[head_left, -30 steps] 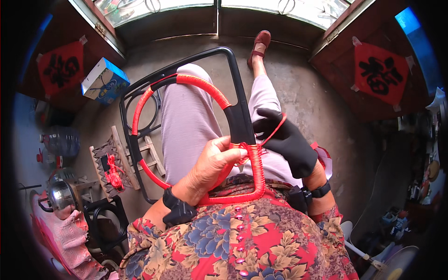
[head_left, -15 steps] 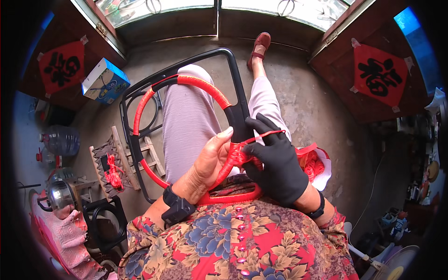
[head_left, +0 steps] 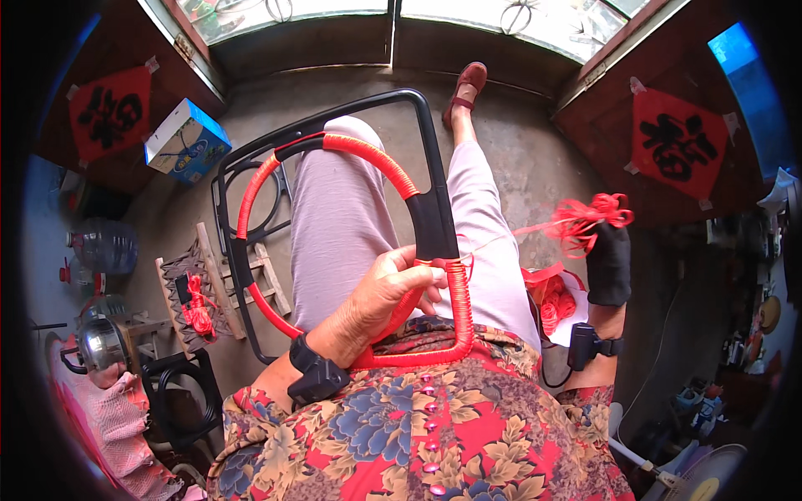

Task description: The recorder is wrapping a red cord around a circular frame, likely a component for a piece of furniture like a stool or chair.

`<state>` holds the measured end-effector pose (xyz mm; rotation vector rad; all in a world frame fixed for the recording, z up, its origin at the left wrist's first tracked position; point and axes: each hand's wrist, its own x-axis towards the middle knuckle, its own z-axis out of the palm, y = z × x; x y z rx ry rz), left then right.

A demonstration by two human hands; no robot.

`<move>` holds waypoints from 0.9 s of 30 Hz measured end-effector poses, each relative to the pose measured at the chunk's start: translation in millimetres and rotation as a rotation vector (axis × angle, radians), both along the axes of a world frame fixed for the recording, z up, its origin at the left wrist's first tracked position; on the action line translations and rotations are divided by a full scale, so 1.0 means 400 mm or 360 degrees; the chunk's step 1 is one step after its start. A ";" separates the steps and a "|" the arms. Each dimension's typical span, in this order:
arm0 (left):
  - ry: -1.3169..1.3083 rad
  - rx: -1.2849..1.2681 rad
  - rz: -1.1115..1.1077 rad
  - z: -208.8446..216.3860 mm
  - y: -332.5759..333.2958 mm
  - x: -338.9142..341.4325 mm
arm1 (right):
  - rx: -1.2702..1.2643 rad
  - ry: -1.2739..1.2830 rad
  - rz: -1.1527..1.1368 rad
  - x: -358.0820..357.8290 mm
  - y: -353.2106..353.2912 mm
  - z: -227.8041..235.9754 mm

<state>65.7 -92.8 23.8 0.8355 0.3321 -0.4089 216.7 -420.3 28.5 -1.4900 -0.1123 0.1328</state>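
Observation:
Across my lap lies a black frame [head_left: 431, 159] with a rounded rectangular outline and a ring inside it. Stretches of the ring and the near corner are wrapped tightly in red cord; other stretches are bare black. My left hand [head_left: 380, 292], bare, grips the frame just below its bare black joint, thumb and fingers closed round the wrapped part. Out to the right, my right hand [head_left: 610, 267] in a black glove is raised, closed on a loose bundle of red cord [head_left: 591, 219]. A thin strand runs from the bundle to the wrapped edge near my left hand.
A white bag [head_left: 568, 313] holding more red cord stands by my right leg. To the left are a low wooden stool [head_left: 219, 275] with a red cord hank, another black frame [head_left: 180, 401], large bottles [head_left: 109, 248] and a blue-white box [head_left: 188, 142]. A fan [head_left: 710, 476] stands lower right.
My right hand has moved from the wrapped joint out to the right, drawing the cord bundle and strand with it. My left hand has stayed on the frame, its fingers shifting slightly.

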 end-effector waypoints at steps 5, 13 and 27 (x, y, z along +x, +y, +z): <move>0.0024 -0.0052 -0.0080 -0.008 -0.010 0.016 | 0.0207 -0.0039 -0.0441 0.034 -0.143 -0.089; -0.0027 0.0000 0.0074 0.015 -0.013 -0.005 | 0.0858 0.0272 -0.0133 -0.026 -0.068 -0.085; -0.0057 -0.0042 0.0087 0.018 -0.015 0.009 | -0.0063 0.0808 0.0924 -0.152 0.257 -0.056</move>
